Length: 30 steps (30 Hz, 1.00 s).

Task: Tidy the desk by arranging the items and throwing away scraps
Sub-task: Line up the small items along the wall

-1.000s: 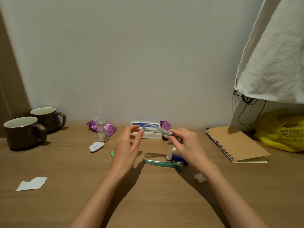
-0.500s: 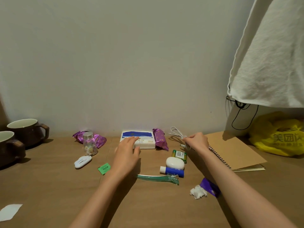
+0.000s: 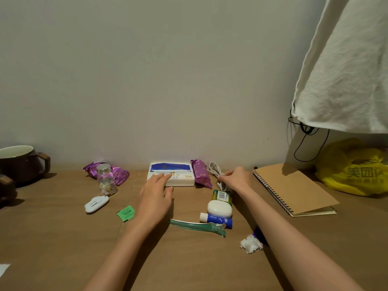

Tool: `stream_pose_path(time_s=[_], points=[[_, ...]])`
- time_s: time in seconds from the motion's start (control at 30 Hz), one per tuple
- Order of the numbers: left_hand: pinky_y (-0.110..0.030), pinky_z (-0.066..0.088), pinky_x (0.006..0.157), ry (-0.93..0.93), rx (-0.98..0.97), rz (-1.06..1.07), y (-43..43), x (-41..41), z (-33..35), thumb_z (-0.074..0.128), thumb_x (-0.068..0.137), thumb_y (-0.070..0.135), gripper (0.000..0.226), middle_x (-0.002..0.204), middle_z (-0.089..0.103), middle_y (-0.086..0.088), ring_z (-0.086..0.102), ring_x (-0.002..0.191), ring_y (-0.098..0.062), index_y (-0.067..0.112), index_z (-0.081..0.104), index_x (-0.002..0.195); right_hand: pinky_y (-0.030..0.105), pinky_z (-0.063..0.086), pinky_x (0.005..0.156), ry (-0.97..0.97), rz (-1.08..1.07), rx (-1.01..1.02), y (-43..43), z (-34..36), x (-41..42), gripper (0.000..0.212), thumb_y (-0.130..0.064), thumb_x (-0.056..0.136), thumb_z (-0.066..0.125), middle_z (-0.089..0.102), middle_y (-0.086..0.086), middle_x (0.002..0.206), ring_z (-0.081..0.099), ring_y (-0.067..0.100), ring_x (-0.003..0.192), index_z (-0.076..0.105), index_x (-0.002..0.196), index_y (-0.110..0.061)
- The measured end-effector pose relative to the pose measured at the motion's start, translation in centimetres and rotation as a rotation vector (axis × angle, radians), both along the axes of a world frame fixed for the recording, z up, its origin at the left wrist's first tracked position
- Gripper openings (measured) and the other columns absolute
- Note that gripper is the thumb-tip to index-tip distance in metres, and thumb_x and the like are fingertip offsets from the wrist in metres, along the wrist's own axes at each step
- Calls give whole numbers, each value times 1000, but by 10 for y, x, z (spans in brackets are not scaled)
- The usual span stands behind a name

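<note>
My right hand (image 3: 236, 179) holds a coiled white cable (image 3: 215, 168) down on the desk, between a purple snack packet (image 3: 201, 173) and a kraft spiral notebook (image 3: 291, 189). My left hand (image 3: 156, 192) lies flat with straight fingers, its tips touching the white-and-blue tissue pack (image 3: 171, 174) by the wall. In front of them lie a green battery pack (image 3: 221, 195), a white oval case (image 3: 219, 208), a blue-and-white lip balm (image 3: 216, 219) and a teal hair clip (image 3: 197, 226). A crumpled white tissue scrap (image 3: 251, 244) and a purple scrap (image 3: 259, 236) lie beside my right forearm.
Left of my hands are a green paper scrap (image 3: 125, 213), a white gadget (image 3: 96, 203), a small candy jar (image 3: 106, 181), another purple packet (image 3: 117, 174) and brown mugs (image 3: 23, 162). A yellow plastic bag (image 3: 354, 166) sits far right under hanging white cloth (image 3: 346, 70).
Both hands held the cable in the air a second ago. My right hand has carried it right and down to the desk by the notebook; my left hand let go and moved to the tissue pack.
</note>
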<state>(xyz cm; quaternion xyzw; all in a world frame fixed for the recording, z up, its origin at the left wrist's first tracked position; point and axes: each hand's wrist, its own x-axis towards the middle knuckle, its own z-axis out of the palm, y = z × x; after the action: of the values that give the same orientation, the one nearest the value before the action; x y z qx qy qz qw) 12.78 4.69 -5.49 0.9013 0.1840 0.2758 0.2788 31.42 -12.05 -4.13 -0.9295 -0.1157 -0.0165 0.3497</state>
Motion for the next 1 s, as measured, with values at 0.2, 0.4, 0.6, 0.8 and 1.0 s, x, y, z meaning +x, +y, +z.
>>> stream_pose_path(time_s=[0.2, 0.4, 0.6, 0.8, 1.0], points=[[-36, 29, 111, -1, -17, -1, 0, -5, 1, 49, 96, 25, 45, 144, 42, 0, 33, 135, -16, 22, 42, 140, 37, 59, 74, 35, 89, 39, 11, -3, -5, 20, -35, 81, 72, 73, 3, 75, 65, 13, 69, 76, 80, -16], [-38, 29, 113, 33, 6, -12, -1, -6, 1, 47, 96, 28, 46, 146, 39, 1, 31, 136, -16, 24, 40, 142, 38, 53, 80, 145, 126, 147, 8, -7, -5, 19, -30, 87, 66, 72, 3, 84, 62, 13, 74, 76, 93, -14], [-46, 23, 116, 127, 20, -27, 0, -6, 0, 43, 98, 32, 47, 150, 36, 4, 26, 141, -19, 27, 35, 144, 37, 47, 84, 155, 218, 50, -1, -6, -6, 32, -40, 95, 52, 66, -4, 76, 56, 14, 80, 74, 99, -18], [-36, 32, 111, 90, 30, -91, -4, -17, 12, 47, 96, 31, 44, 144, 44, 3, 36, 134, -15, 26, 43, 139, 39, 52, 91, -116, 203, -21, -15, 6, -21, 42, -46, 92, 54, 63, 4, 120, 58, 19, 108, 61, 121, -18], [-24, 40, 99, 231, 51, -375, -11, -30, 24, 55, 90, 41, 46, 140, 49, 7, 47, 124, -10, 33, 48, 134, 18, 45, 65, -90, 441, -74, -35, 24, -78, 21, -43, 86, 64, 62, -8, 89, 57, 3, 80, 61, 87, -23]])
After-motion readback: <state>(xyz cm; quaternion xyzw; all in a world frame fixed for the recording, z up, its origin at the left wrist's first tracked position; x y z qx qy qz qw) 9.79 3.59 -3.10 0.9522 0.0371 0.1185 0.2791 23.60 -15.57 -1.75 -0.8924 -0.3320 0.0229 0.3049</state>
